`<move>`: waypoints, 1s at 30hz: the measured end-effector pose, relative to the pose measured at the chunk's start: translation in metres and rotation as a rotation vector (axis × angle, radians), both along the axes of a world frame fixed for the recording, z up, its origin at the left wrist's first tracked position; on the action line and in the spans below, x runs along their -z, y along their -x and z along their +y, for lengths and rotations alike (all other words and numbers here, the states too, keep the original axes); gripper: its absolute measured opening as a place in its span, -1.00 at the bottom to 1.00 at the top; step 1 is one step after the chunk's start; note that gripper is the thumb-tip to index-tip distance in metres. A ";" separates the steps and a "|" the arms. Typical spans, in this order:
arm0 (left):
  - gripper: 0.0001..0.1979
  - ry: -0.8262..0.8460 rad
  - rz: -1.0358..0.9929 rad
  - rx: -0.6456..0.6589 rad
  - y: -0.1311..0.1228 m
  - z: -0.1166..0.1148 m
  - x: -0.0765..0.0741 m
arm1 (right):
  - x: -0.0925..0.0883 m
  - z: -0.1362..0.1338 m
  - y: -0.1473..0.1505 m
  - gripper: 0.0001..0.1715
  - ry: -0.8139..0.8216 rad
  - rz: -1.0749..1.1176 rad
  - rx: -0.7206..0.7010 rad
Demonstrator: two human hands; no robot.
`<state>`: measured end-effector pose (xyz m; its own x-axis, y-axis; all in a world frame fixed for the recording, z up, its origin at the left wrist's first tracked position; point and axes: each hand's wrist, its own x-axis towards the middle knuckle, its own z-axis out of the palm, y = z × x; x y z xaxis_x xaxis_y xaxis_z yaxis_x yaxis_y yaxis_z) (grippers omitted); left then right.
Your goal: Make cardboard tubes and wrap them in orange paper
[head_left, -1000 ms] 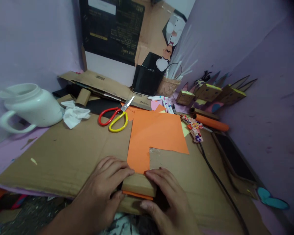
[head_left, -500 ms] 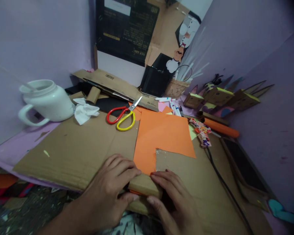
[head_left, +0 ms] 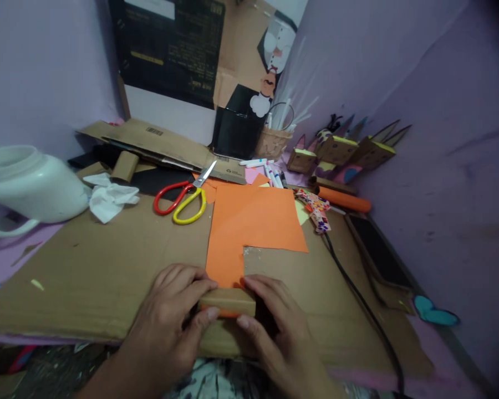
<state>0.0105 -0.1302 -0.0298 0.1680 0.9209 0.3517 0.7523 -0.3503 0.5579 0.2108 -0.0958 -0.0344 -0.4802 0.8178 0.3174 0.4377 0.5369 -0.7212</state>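
Note:
A small brown cardboard box (head_left: 228, 300) sits at the near edge of an orange sheet of paper (head_left: 253, 216). An orange strip shows along the box's near face. My left hand (head_left: 172, 313) grips its left end, fingers behind and thumb in front. On the right end, my right hand (head_left: 276, 321) holds it the same way. The orange sheet lies flat with a notch cut from its near right corner. Scissors (head_left: 187, 197) with one red and one yellow handle lie spread beside the sheet's left edge.
Beneath everything lies a large cardboard sheet (head_left: 108, 266). A patterned glue gun (head_left: 316, 209) with a black cord rests at right. Further back are markers (head_left: 274, 174), a crumpled tissue (head_left: 110, 197), an orange roll (head_left: 345, 199) and cardboard animal figures (head_left: 336, 151). A white jug (head_left: 45, 185) stands left.
The view has swung rightward, shifting the whole scene left in the picture. Both hands still hold the cardboard box, which now faces me more squarely, showing more of its orange strip.

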 end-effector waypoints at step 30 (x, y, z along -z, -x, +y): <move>-0.73 0.186 0.219 0.224 0.028 0.068 -0.040 | -0.001 0.023 0.017 -0.64 -0.426 -0.170 -0.183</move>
<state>-0.0173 -0.0624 0.0103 0.4259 0.8974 0.1153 0.7770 -0.4281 0.4616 0.1934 -0.0731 -0.0334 -0.6781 0.5295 0.5097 0.4009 0.8477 -0.3473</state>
